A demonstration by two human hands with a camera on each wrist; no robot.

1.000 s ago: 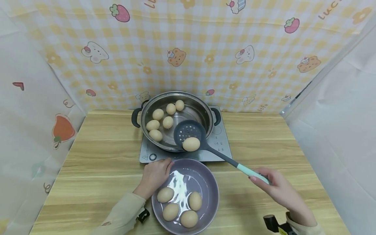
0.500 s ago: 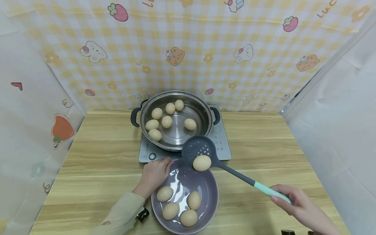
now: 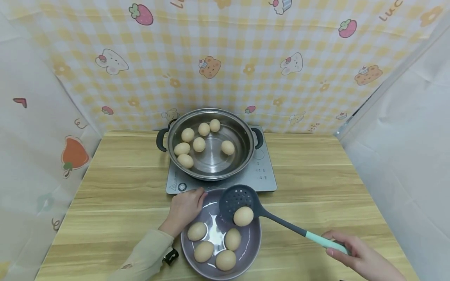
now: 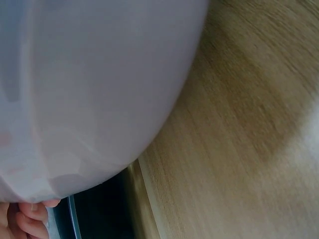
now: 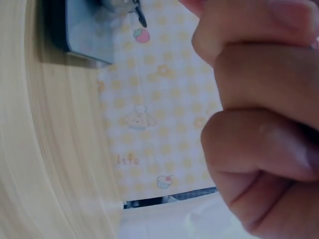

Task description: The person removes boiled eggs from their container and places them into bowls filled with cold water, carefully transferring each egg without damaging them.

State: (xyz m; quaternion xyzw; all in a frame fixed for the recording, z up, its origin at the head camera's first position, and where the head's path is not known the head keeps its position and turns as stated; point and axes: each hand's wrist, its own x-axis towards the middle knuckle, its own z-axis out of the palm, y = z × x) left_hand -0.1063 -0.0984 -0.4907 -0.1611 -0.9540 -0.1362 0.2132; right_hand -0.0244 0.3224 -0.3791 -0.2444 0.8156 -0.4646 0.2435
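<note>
Egg (image 3: pixel 243 216) sits on skimmer (image 3: pixel 259 210) over bowl (image 3: pixel 248 249): 3 o'clock from L hand (image 3: pixel 185 208), btwn 9 & 10 from R hand (image 3: pixel 356 251). L hand grips bowl rim, approx 11 o'clock; R hand grips skimmer's mint handle (image 3: pixel 325 241). Bowl round, glossy purple, w/ 4 more eggs (image 3: pixel 226 260). At 12, steel pot (image 3: pixel 212 162) w/ 7 eggs (image 3: pixel 199 144) on hob (image 3: pixel 266 171). Wood-grain table (image 3: pixel 123 187); checked cloth (image 3: pixel 246 39) behind.

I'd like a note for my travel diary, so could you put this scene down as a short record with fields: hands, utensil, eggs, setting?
Left hand: grips the rim of the purple bowl
Right hand: holds the skimmer by its mint-green handle
On the skimmer: one egg, over the bowl
In the bowl: four eggs
In the pot: seven eggs
Under the pot: cooktop
Surface: wooden table
Backdrop: yellow-checked cloth
</note>
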